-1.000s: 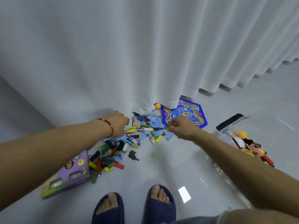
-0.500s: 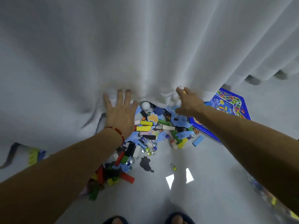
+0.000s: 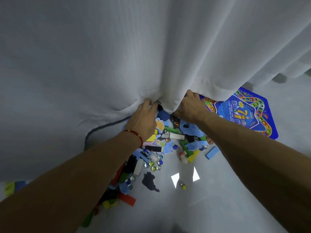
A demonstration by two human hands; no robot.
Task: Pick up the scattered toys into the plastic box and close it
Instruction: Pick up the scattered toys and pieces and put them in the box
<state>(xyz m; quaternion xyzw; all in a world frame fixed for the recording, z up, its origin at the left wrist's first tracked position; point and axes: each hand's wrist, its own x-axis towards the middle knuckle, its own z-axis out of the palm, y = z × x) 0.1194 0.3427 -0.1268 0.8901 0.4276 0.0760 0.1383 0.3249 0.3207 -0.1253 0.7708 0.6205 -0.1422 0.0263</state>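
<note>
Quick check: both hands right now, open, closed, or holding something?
Left hand: fingertips hidden in the white curtain, so open or gripping cannot be told.
Right hand: fingers hidden under the curtain hem; cannot be told.

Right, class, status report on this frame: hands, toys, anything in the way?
Both hands, left and right, at the curtain hem, grip unclear. Toys scattered on floor. Curtain overhangs the pile. Box not in view.

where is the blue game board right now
In the head view the blue game board lies flat on the floor at right, its upper edge tucked under the white curtain, just beyond the right hand.
</note>
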